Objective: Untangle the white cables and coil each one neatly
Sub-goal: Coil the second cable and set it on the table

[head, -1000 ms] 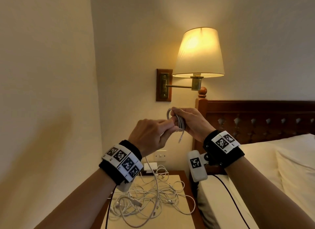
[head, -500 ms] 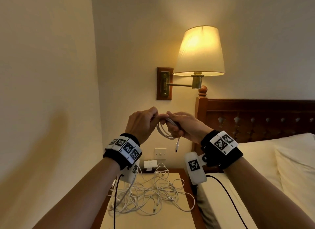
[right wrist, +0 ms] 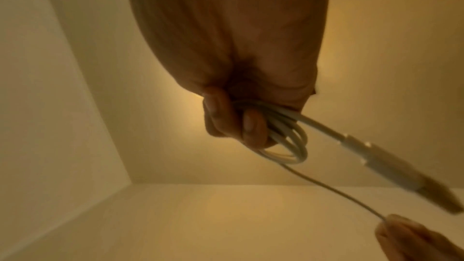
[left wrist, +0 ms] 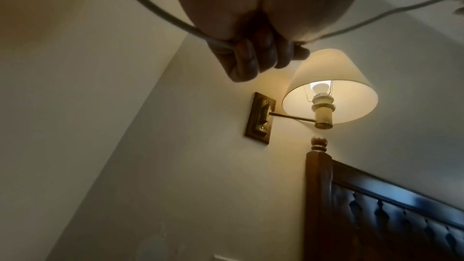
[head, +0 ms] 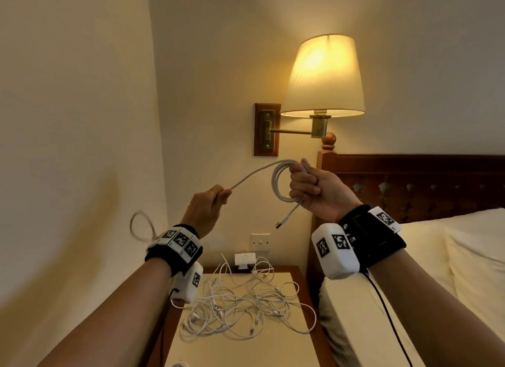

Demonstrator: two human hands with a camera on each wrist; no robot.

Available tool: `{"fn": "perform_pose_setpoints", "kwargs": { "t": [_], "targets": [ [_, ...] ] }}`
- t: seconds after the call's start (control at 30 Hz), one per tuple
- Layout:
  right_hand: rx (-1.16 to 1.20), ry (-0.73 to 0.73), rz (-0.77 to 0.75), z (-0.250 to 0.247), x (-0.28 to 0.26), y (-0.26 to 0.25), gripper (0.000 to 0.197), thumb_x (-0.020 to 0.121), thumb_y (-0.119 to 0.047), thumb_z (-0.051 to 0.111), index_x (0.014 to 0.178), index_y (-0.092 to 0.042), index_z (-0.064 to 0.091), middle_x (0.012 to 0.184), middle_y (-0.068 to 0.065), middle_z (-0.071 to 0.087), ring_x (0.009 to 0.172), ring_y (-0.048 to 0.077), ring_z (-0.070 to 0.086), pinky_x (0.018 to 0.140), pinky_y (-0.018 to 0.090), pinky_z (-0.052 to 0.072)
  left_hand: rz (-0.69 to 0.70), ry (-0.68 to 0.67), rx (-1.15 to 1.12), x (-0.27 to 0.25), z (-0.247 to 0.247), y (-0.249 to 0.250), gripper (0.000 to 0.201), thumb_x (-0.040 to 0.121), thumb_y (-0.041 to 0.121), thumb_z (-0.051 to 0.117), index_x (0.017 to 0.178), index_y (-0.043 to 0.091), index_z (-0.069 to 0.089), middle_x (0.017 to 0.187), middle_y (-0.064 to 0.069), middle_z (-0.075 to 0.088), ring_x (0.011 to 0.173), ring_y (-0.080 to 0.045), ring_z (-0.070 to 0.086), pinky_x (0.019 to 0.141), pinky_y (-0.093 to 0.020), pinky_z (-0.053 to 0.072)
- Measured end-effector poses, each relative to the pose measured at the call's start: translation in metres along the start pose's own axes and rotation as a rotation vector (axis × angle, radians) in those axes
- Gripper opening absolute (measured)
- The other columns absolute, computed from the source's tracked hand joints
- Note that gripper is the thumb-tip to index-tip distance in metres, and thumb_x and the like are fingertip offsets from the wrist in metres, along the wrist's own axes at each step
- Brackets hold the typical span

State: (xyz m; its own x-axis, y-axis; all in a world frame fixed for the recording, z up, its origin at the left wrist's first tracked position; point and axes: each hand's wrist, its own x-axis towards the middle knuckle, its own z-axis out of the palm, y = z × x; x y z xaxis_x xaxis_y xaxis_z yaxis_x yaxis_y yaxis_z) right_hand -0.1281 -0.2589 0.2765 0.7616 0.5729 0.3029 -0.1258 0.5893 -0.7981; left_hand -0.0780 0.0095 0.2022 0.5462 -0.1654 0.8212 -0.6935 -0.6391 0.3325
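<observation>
white cable (head: pixel 281 183) is half coiled below the lamp (head: pixel 325 74): right hand (head: pixel 314 191) grips the loops, left hand (head: pixel 205 205) pinches the free length. left wrist view: fingers (left wrist: pixel 251 57) curled round it. right wrist view, blurred: maybe three loops. next, another turn.

Below the matt cloth lampshade (head: pixel 323 74): brass-look metal arm (head: pixel 291 132), glossy dark wood headboard (head: pixel 420 175), smooth white plastic-sheathed cable (head: pixel 278 186).
</observation>
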Motion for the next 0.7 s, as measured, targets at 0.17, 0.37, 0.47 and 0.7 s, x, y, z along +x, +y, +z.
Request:
{"fn": "perform_pose_setpoints", "kwargs": {
  "t": [0.17,0.37,0.47,0.7],
  "targets": [
    [-0.097,0.078,-0.069,0.003,0.003,-0.004,0.033,0.106,-0.031,0.027,0.088,-0.014,0.049,0.055,-0.007,0.034,0.045,0.005,0.033,0.051,0.019,0.034,-0.183,-0.29,0.119,-0.019,0.011,-0.002,0.032,0.103,0.025,0.039,0.072,0.031,0.044,0.062,0.006,0.048,0.05,-0.006,0.04,0.052,-0.022,0.034],
    [-0.547,0.243,-0.172,0.014,0.013,0.015,0.034,0.106,-0.028,0.032,0.087,-0.009,0.053,0.062,0.003,0.055,0.057,0.018,0.057,0.062,0.028,0.051,0.148,-0.702,0.276,-0.01,0.014,0.086,0.042,0.102,0.035,0.039,0.065,0.019,0.048,0.054,0.006,0.041,0.044,-0.009,0.034,0.053,-0.021,0.035],
    [-0.729,0.241,-0.196,0.016,0.013,0.019,0.035,0.106,-0.026,0.031,0.086,-0.008,0.053,0.064,0.005,0.062,0.063,0.022,0.065,0.067,0.031,0.052,0.327,-0.581,0.358,0.003,0.006,0.111,0.041,0.102,0.039,0.038,0.073,0.016,0.055,0.057,0.008,0.044,0.046,-0.008,0.04,0.055,-0.028,0.04],
    [-0.989,0.21,-0.164,0.012,0.013,0.025,0.038,0.105,-0.028,0.036,0.089,-0.005,0.061,0.073,0.01,0.059,0.064,0.017,0.056,0.066,0.029,0.046,0.648,-0.123,0.359,0.021,0.001,0.11,0.035,0.098,0.044,0.041,0.086,0.017,0.06,0.065,0.002,0.058,0.047,-0.009,0.043,0.046,-0.02,0.035]
  ]
}}
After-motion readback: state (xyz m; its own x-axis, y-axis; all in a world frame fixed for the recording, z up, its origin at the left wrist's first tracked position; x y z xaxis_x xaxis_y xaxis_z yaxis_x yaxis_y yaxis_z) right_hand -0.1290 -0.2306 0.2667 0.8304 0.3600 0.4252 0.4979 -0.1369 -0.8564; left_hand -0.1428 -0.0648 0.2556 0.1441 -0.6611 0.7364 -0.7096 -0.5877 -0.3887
